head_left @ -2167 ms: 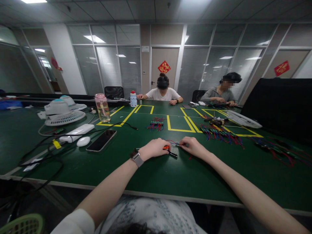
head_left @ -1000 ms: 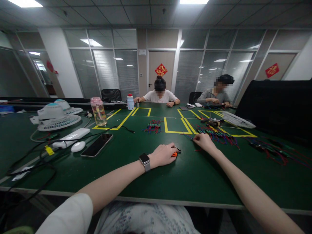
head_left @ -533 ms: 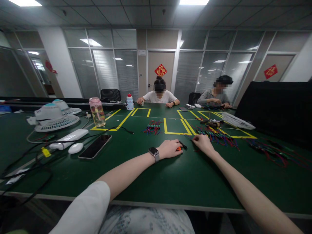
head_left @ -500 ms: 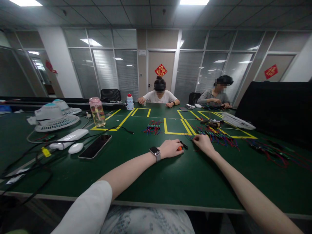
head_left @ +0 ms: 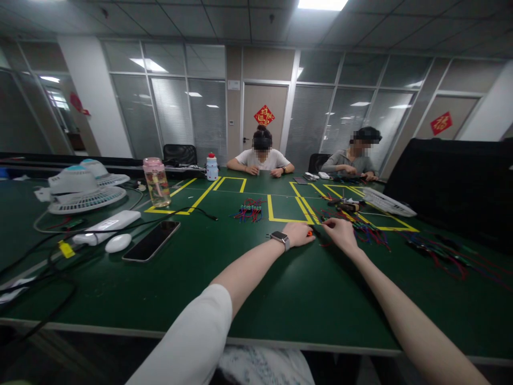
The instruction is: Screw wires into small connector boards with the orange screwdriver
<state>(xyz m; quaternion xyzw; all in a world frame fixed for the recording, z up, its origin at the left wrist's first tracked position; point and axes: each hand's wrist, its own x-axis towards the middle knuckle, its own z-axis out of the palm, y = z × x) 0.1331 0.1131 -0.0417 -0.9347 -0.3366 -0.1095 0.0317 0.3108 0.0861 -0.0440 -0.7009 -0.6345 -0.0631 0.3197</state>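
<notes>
My left hand (head_left: pixel 298 234), with a watch on its wrist, is closed around a small orange-and-black tool (head_left: pixel 310 233); most of the tool is hidden by the fingers, so its exact kind does not show. Close by on the right, my right hand (head_left: pixel 340 231) has thumb and fingers pinched together on a thin wire, which is mostly hidden. The fingertips of both hands are a short gap apart, just above the green table. Beyond my right hand lies a row of small green circuit boards with red and blue wires (head_left: pixel 371 232).
Another bundle of wired circuit boards (head_left: pixel 249 209) lies ahead, near yellow tape outlines (head_left: pixel 290 220). At left are a phone (head_left: pixel 151 241), a white mouse (head_left: pixel 118 243), cables, a drink bottle (head_left: pixel 156 183) and fans (head_left: pixel 86 190). Two people sit across the table (head_left: pixel 256 299).
My left hand has moved right with the tool, towards my right hand, which has shifted slightly right. The view has turned a little. The person opposite has brought one hand inward.
</notes>
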